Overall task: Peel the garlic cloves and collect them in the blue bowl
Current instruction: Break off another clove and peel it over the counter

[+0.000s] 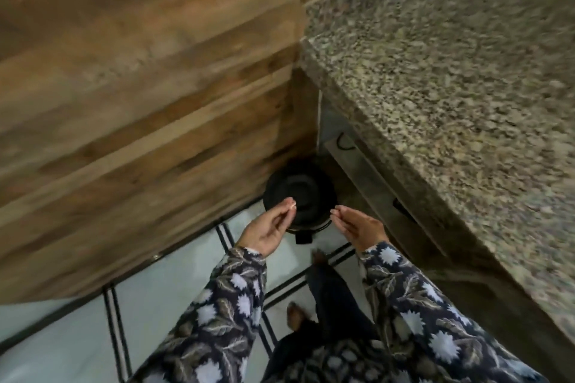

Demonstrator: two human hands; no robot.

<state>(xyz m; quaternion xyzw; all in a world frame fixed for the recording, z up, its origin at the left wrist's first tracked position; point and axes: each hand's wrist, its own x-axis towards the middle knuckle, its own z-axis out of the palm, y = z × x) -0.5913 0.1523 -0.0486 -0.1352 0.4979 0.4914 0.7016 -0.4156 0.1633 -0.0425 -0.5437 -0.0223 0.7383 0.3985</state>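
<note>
We hold the left hand (265, 228) and right hand (358, 227) apart above the bin (298, 186), fingers nearly straight; blur hides whether either palm carries anything.

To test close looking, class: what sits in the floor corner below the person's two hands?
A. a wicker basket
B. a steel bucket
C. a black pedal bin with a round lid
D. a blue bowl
C: a black pedal bin with a round lid sits below the left hand and right hand.
</note>
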